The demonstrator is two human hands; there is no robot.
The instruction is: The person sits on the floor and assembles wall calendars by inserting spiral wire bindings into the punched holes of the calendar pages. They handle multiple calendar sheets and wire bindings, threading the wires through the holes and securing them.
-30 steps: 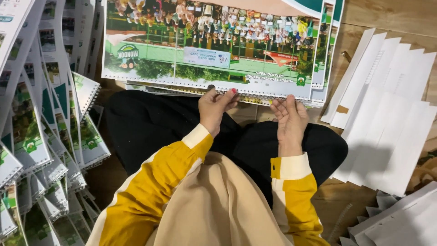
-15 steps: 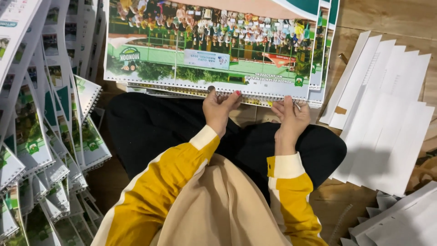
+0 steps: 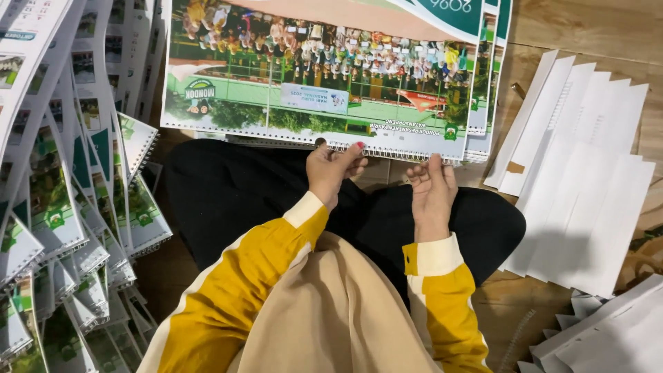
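1. A person sat cross-legged on a wooden floor, seen from above, with a spiral-bound wall calendar lying just beyond the knees.
2. The left hand rested its fingertips on the wire binding along the calendar's near edge; its grip was loosely curled and narrow, pinching at the coil rather than closed round anything.
3. The right hand touched the same bound edge further right, fingers slightly spread; whether it actually pinched the wire could not be told.
4. Judging progress: a large fan of bound calendars lay spread on the person's left, which suggested many were already finished.
5. Several more calendars sat under the one being handled, their green corners stepping out at the right.
6. Overlapping plain white sheets lay on the person's right, well apart from the hands, and appeared still unused; more white sheets showed in the lower right corner.
7. The calendar in hand looked flat and glossy, printed with a wide photograph of a crowd in rows before a green ground, with a white border and silver coil binding along the near edge.
8. The sleeves were mustard yellow with cream cuffs, over black trousers.
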